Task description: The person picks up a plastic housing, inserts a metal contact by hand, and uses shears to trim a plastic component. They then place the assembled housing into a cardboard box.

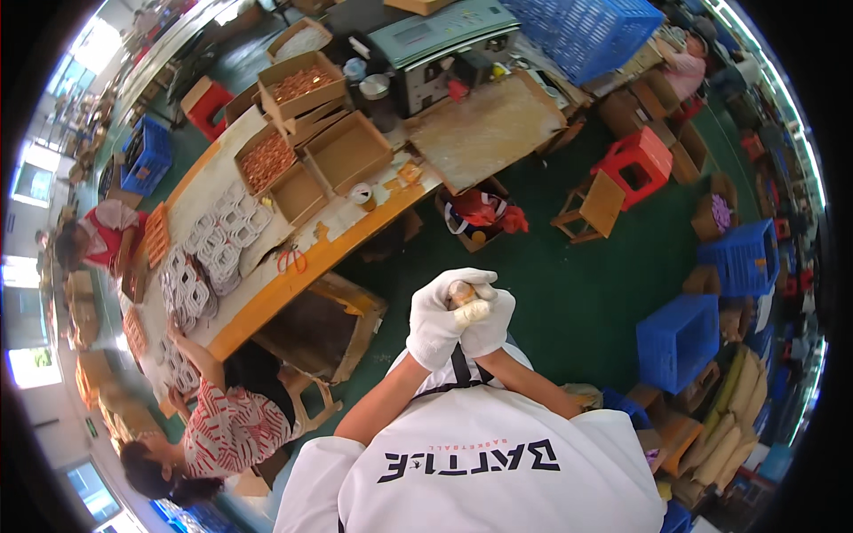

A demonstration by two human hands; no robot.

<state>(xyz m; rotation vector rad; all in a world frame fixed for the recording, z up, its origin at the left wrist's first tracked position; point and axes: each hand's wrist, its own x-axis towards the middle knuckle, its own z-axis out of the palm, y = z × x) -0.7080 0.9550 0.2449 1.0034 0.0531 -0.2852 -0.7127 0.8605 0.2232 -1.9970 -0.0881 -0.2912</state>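
In front of my chest, both hands meet in white gloves. My left hand (433, 322) is closed, its fingers curled across the top toward the right. My right hand (490, 325) is closed against it from the other side. Between them shows a small brownish-grey patch (461, 293); whether it is an object or a bare fingertip I cannot make out. One fingertip beside it looks beige, perhaps taped or covered.
A long worktable (293, 284) at left holds white looped cords (222, 231), cartons of copper-coloured parts (267, 160) and red-handled scissors (291, 258). Two people sit along it. Right stand a red stool (635, 169), a wooden stool (591, 209) and blue crates (677, 342).
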